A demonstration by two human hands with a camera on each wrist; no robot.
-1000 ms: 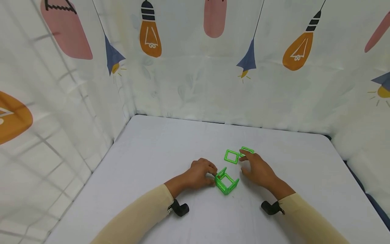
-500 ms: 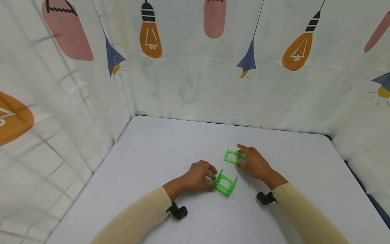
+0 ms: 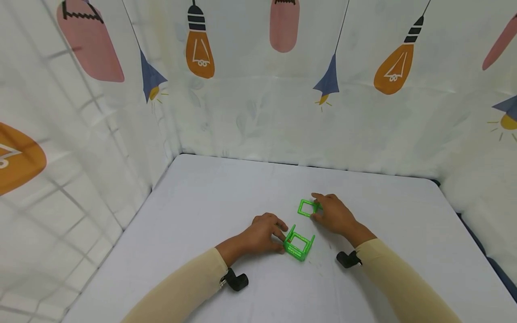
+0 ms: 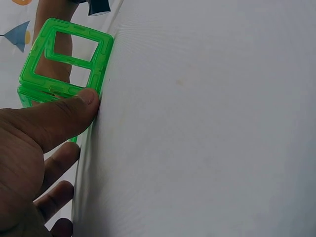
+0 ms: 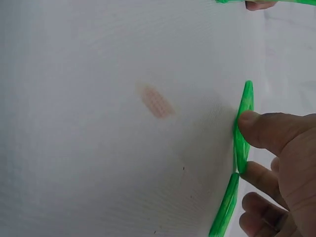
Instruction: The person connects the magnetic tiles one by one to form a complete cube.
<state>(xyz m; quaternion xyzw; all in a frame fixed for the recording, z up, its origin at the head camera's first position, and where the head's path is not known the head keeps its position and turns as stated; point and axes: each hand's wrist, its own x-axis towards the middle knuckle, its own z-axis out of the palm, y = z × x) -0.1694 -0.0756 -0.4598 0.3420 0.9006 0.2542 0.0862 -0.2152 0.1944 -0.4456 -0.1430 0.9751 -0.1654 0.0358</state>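
My left hand (image 3: 264, 234) grips the left side of a small structure of green square magnetic tiles (image 3: 296, 252). Its base lies on the table with sides standing up from it; in the left wrist view the thumb (image 4: 81, 104) presses a frame. Farther back, my right hand (image 3: 334, 216) pinches at a pair of loose green tiles. The left loose tile (image 3: 300, 207) is mostly in sight, while the other tile (image 3: 318, 207) is largely behind the fingers. Seen from the right wrist, the thumb (image 5: 252, 123) rests on one tile (image 5: 242, 148), whose end meets the second tile (image 5: 224, 207).
A white-covered table (image 3: 226, 193) spreads around the hands. Patterned white cloth walls (image 3: 258, 107) rise behind it and at the left. Each wrist carries a black camera, such as the left wrist's camera (image 3: 237, 281).
My right hand has moved left and closed on the loose tiles, bringing the right tile against the left one. The left hand has shifted slightly, turning the tile structure a little.
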